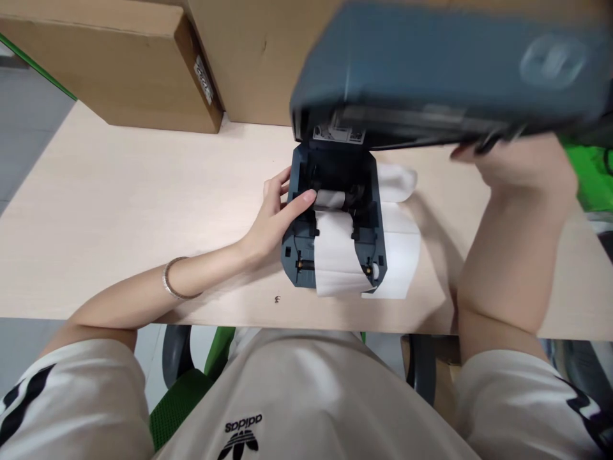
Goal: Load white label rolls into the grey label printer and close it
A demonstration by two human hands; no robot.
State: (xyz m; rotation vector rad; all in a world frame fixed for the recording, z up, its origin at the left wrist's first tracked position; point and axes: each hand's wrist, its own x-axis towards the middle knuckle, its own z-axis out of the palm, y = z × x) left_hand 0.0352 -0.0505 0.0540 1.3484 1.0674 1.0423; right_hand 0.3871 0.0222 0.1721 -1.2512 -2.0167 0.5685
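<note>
While the right hand (522, 169) is clamping the raised lid (445, 70) above it, the left hand (272, 220) is lying loosely open. One fingertip is touching the paper roll (330, 199).

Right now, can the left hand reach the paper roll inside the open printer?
Probably yes. The right hand holds the lid up, nothing covers the paper roll, and the left hand touches it.

Packing office: desk (96, 211), cardboard boxes (124, 70), label printer (335, 217).
</note>
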